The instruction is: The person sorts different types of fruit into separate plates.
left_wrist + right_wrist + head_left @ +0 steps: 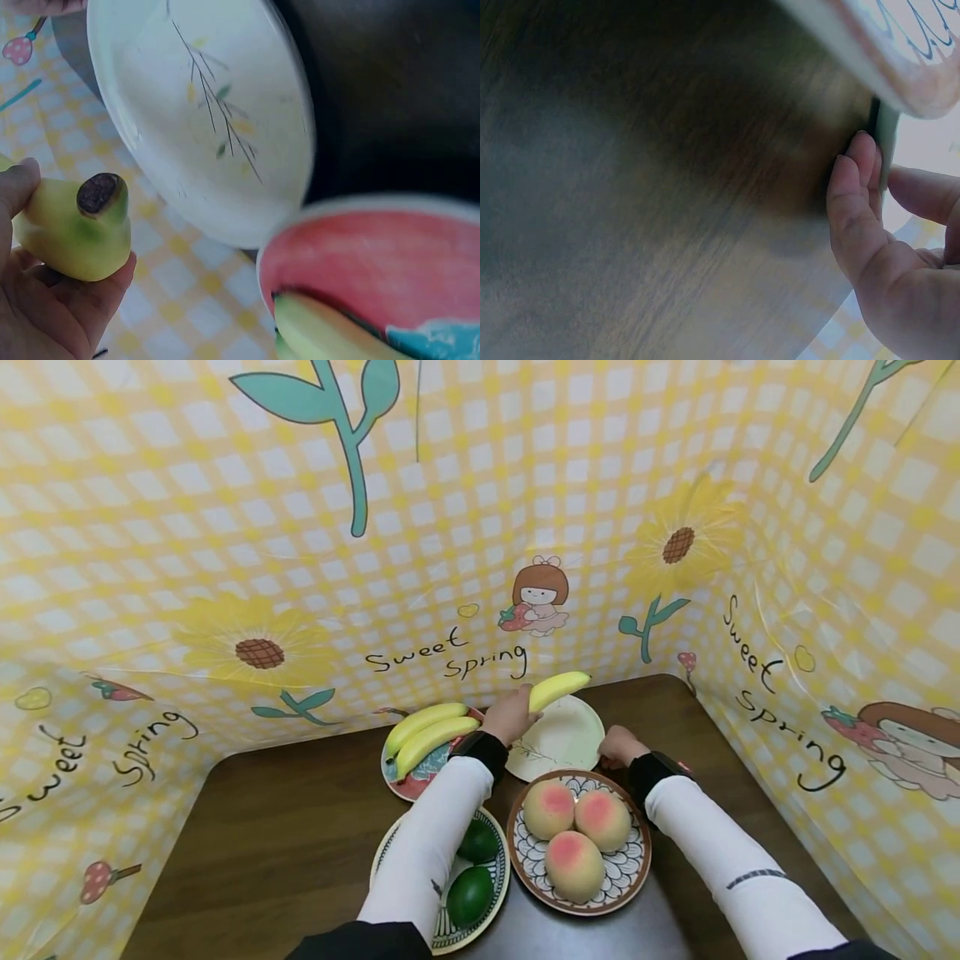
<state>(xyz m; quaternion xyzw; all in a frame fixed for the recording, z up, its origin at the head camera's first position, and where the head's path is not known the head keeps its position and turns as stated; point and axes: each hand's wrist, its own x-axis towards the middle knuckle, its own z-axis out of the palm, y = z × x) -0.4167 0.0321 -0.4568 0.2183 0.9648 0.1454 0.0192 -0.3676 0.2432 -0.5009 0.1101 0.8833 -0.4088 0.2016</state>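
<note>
My left hand (pixel 508 717) grips a yellow banana (pixel 558 687), which it holds above the pale plate with a twig pattern (pixel 562 739). In the left wrist view the banana's dark stem end (pixel 99 193) points out between thumb and fingers. At that plate's right side, my right hand (pixel 621 747) pinches the rim. The right wrist view shows its thumb on one side of the plate's edge (pixel 887 135) and the fingers on the other. To the left, two more bananas (pixel 431 739) lie on a red and blue plate (pixel 411 789).
Nearer me stands a brown-rimmed plate (pixel 517 860) with three peaches (pixel 576 860). Beside it, a patterned plate (pixel 501 902) with dark green fruits (pixel 471 896) is partly hidden by my left sleeve. Yellow checked cloth (pixel 450 552) walls in the wooden table (pixel 285 835).
</note>
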